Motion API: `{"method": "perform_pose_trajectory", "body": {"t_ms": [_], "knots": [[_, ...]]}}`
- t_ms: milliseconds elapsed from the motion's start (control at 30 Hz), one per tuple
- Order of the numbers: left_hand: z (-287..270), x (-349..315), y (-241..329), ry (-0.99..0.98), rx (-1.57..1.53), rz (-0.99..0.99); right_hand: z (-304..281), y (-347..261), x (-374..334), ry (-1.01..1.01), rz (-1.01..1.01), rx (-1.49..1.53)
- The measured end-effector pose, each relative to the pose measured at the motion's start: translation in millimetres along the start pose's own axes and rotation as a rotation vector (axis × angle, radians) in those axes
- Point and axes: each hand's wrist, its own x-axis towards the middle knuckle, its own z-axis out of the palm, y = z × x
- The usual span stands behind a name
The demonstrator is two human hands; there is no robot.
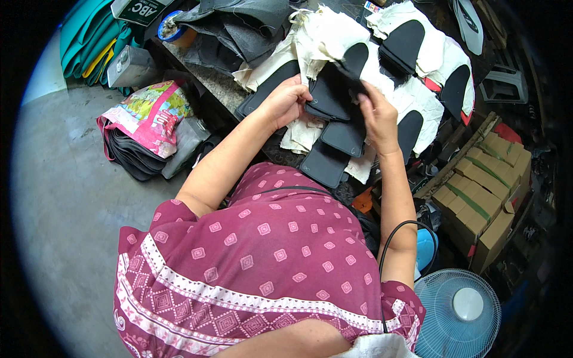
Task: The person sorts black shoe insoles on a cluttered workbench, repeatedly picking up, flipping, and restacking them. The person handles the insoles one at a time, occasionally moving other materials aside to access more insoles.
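Note:
Black insole-shaped pieces (329, 89) with white cloth at their far ends lie in a stack in front of me. The fingers of my left hand (287, 102) are closed on the left edge of this stack. My right hand (379, 113) pinches the edge of a dark piece (351, 79) that is raised at a tilt above the stack. More black pieces (326, 163) fan out nearer to my body. Frayed white cloth (325, 36) bunches beyond my hands, and further black pieces on white cloth (403, 45) rest to the right.
Dark grey sheet material (239, 30) is heaped at the far left of the table. On the floor at left sit a pink printed bag (161, 122) and a metal tin (130, 67). Cardboard boxes (477, 185) and a blue fan (456, 316) stand at right. A black cable (388, 241) loops by my right arm.

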Motion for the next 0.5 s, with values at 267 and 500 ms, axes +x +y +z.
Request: {"method": "perform_pose_trajectory", "body": {"t_ms": [267, 500], "knots": [[5.8, -1.4, 0.4, 0.032, 0.083, 0.027, -5.7, -7.8, -2.8, 0.132, -0.236, -0.083], [15.2, -7.8, 7.5, 0.044, 0.094, -0.017, 6.4, -3.6, -4.5, -0.013, -0.056, -0.116]]}}
